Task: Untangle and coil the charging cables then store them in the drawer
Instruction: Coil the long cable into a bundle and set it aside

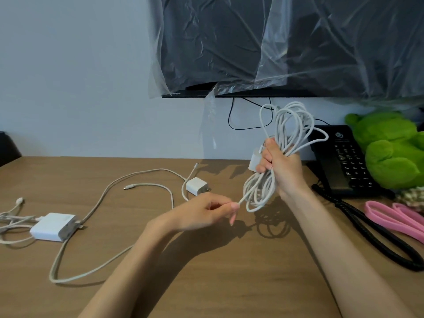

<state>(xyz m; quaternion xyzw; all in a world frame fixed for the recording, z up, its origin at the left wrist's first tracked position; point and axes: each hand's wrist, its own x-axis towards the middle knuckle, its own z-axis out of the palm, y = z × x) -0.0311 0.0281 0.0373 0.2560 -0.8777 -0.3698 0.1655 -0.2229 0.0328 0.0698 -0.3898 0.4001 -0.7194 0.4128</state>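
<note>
My right hand (281,166) holds up a coiled white charging cable (291,125) together with its white plug block (254,160), loops standing above and hanging below the fist. My left hand (213,208) pinches the loose end of that cable (241,200) just left of the lower loops. On the wooden desk (206,283) lie a small white charger (196,185) with its cable, a larger white power adapter (54,226) and a long beige cable (91,212) snaking across the left side. No drawer is in view.
A black desk phone (341,161) with its coiled cord (376,237) sits at the right, beside a green plush toy (390,150) and pink bands (394,216). A plastic-covered monitor (275,42) hangs on the wall above, with a black wire (231,120) below it.
</note>
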